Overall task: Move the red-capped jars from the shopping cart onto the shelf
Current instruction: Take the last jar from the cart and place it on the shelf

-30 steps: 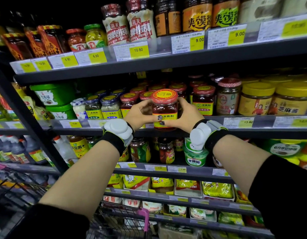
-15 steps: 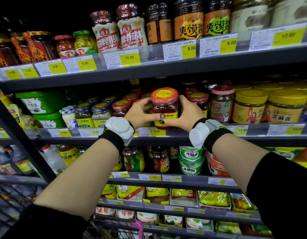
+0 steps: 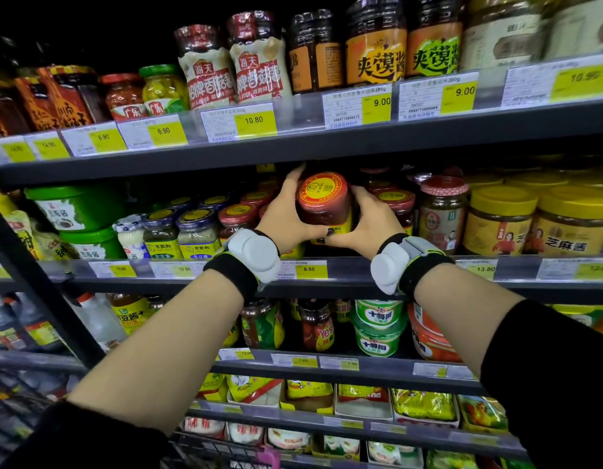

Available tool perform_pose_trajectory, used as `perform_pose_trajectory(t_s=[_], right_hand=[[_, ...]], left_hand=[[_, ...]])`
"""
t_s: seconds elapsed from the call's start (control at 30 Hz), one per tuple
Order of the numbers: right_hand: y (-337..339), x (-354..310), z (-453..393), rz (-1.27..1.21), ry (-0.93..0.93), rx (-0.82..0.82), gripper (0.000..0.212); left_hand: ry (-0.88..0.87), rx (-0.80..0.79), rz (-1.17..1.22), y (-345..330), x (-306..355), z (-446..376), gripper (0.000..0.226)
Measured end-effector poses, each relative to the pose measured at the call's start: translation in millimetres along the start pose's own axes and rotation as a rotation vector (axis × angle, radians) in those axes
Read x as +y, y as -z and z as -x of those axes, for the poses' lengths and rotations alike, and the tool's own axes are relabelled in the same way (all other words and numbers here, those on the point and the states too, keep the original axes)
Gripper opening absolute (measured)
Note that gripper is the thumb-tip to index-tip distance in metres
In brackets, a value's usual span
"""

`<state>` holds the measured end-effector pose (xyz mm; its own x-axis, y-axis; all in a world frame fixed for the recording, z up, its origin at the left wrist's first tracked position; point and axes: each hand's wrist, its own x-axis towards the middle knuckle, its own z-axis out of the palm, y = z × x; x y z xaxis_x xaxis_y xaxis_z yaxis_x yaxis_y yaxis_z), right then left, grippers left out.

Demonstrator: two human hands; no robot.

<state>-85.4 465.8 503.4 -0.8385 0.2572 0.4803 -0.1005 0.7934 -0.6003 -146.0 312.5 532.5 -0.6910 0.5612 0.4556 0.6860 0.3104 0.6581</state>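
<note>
Both hands hold one glass jar with a red cap and a round yellow label on top [image 3: 323,204], raised and tipped so the cap faces the camera, in the opening of the grey metal middle shelf [image 3: 361,282]. The left hand [image 3: 286,214] wraps the jar's left side, fingers reaching up past the cap toward the underside of the shelf above; the right hand [image 3: 369,220] curls round the right side, thumb pressed low against the yellow label band. Each wrist carries a black strap with a white rounded plastic device, the left one [image 3: 256,253] and the right one [image 3: 389,267]. Just left of the held jar, and farther back, stand more red-capped jars of the same kind [image 3: 237,218]; to the right is a dark jar with a checked red lid [image 3: 442,214], then wide yellow-lidded plastic tubs [image 3: 499,220]. A yellow price tag reading 8.50 [image 3: 308,269] sits on the shelf edge below the hands. At the bottom of the view, near the person, the black wire rim of the shopping cart [image 3: 225,450] shows.
</note>
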Motion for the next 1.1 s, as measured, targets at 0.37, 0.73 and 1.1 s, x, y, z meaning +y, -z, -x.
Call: perform_pose_trajectory(t_s=[0.37,0.73,1.1], right_hand=[[-5.4,10.2,-5.5,-0.001,-0.024,-0.071,0.091],[-10.0,10.3,-7.9,0.042,-0.041,-0.172,0.08],[-11.1,7.2,-6.3,0.055,-0.076,-0.237,0.079]], left_hand=[[-0.174,0.004,-0.355,-2.1,-5.9,-4.4,0.079],[-0.086,0.005,-0.535,-1.0,-12.9,-7.9,0.068],[-0.042,-0.071,-0.686,-5.8,-13.9,-10.2,0.066]])
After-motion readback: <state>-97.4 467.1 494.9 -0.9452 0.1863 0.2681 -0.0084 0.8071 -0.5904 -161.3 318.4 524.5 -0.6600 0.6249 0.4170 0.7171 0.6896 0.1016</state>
